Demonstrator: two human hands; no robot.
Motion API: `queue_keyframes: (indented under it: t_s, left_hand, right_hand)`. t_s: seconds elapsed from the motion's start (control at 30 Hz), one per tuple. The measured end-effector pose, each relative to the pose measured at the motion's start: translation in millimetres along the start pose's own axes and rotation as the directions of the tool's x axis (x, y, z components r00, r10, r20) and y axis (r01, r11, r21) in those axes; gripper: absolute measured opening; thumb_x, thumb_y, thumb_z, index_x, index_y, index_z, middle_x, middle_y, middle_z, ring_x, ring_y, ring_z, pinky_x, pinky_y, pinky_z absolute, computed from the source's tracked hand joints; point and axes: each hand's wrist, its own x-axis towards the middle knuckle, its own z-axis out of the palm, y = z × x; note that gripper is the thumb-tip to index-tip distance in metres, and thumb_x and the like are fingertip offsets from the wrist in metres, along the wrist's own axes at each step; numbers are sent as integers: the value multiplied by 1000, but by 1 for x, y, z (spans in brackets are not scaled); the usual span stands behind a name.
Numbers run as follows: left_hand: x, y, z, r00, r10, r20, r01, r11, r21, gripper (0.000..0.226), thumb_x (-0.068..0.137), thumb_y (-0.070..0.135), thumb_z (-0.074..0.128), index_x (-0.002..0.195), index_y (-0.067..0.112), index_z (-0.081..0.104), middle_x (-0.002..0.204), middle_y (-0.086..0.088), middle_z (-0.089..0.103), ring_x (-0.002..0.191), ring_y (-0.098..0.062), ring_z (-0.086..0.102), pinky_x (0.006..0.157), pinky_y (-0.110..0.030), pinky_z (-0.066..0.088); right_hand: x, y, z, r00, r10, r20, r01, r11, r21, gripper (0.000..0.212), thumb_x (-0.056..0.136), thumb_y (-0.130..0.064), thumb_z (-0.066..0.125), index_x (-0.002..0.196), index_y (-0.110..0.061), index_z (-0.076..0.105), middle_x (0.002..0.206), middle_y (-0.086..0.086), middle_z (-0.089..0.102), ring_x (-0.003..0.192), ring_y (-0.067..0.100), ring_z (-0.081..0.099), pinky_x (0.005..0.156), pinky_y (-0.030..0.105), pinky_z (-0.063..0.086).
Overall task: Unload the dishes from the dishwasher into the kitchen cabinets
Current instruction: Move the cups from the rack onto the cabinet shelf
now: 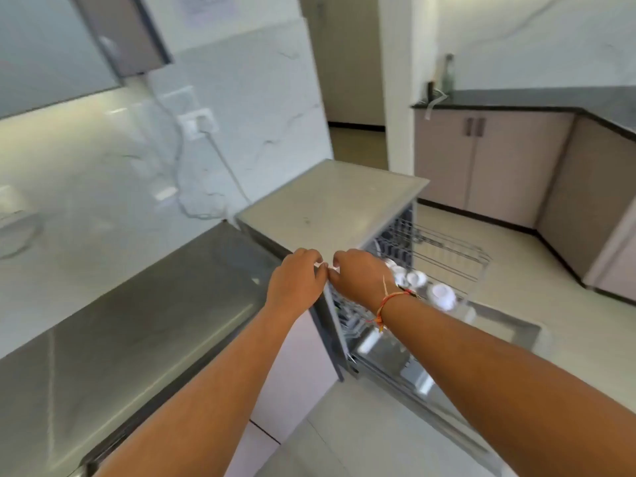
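- Marble-patterned wall panels backed a dark tabletop (137,304) on the left of the kitchen. A wall cabinet (51,46) hung above it, and base cabinets (481,160) stood across the floor on the right.
- The dishwasher (330,197) stood at the end of the tabletop with its door (499,325) folded down flat. Its upper rack (447,249) was drawn out over the door.
- White cups (442,296) sat in the near side of the upper rack, just beyond the right wrist. More ware showed dimly in the lower rack (347,321), too blurred to identify.
- The left hand (296,280) and right hand (361,273) met at the front top corner of the dishwasher, their fingers curled toward each other.
- A small white object (325,266) showed between the fingertips. It could not be determined whether either hand gripped it, or what it was.
- Progress, as a judgement: unloading appeared to be at an early stage. The racks carried ware, no cabinet door stood open, and no dish was seen stored.
- Remaining work: lift the cups out, clear the lower rack, and place the items in the cabinets.
- Orientation: the upper rack's long axis ran from the machine opening outward, toward the right of the view.
- The cups lay in a row along that axis. They appeared to rest mouth-down, though blur made this uncertain.
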Motion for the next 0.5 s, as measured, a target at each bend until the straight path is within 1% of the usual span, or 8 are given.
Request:
queue_keyframes:
  t_s: [0.1,0.17,0.27,0.33,0.4,0.5]
  left_hand:
    - [12,35,57,983,5,185,25,987,-161,22,94,31,50,98,15,65,101,-5,64,89,-24,63,78,-46,54]
    - [19,51,94,957,7,289,57,976,-212,25,94,34,51,100,14,66,104,-6,67,94,-24,64,81,-45,54]
    - [24,61,139,910,9,414,88,973,-213,27,95,34,53,105,12,63,108,-6,66,99,-25,62,84,-40,52]
    - [31,63,163,874,10,487,100,975,-199,24,95,33,53,101,12,60,105,-8,65,97,-27,61,83,-40,51]
    - [42,62,187,845,2,535,117,975,-188,18,95,32,53,95,13,55,101,-10,64,93,-28,60,82,-41,51]
    - [61,59,223,797,-18,603,153,973,-173,22,96,31,53,104,11,54,100,-6,59,93,-26,59,82,-43,50]
  right_hand:
    - [-19,72,1,986,151,66,-152,988,-2,37,95,-44,45,110,-15,63,107,11,68,99,32,64,83,43,54]
    - [-31,116,6,966,245,85,-246,969,2,35,94,-43,45,106,-14,62,103,13,68,96,33,64,80,41,54]
    - [-50,169,21,922,367,125,-372,928,17,37,95,-43,44,105,-11,61,102,14,66,94,33,64,78,41,54]
    - [-56,198,32,882,440,167,-450,893,25,35,96,-39,44,109,-10,60,105,16,65,95,34,64,79,40,55]
    - [-56,221,44,855,485,181,-498,867,30,35,98,-37,45,114,-10,60,107,16,66,96,33,64,79,39,54]
    - [-46,249,67,806,545,232,-567,823,36,36,98,-37,46,117,-10,58,109,14,65,95,30,63,79,39,54]
